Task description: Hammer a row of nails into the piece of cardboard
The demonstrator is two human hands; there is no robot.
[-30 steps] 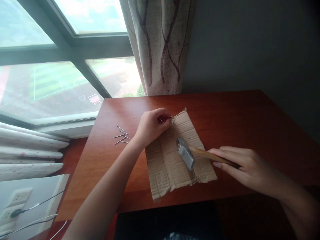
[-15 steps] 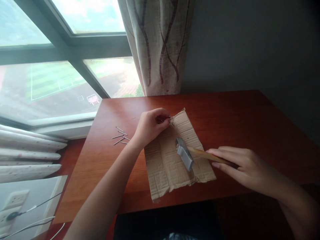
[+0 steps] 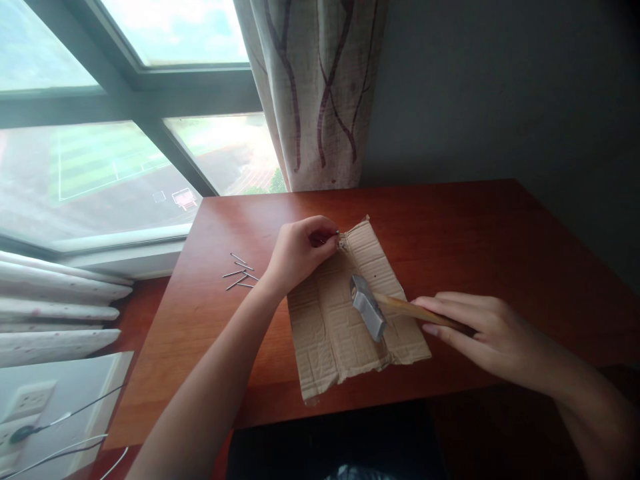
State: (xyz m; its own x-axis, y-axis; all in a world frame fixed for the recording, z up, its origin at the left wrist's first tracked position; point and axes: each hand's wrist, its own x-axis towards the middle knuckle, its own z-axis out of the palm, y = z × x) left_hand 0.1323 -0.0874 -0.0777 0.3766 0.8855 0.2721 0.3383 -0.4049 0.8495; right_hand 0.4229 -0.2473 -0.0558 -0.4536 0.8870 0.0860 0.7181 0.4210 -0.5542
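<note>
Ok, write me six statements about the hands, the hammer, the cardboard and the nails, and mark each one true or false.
1. The right hand holds the hammer by its handle. True.
2. Several nails lie on the table, left of the cardboard. True.
3. The hammer's head is off to the right of the cardboard. False: it is over the cardboard.
4. The left hand is at the far end of the cardboard. True.
5. The nails lie in one neat parallel row. False: they point in different directions.
6. The cardboard is smooth, without creases. False: ridges and creases show across it.
</note>
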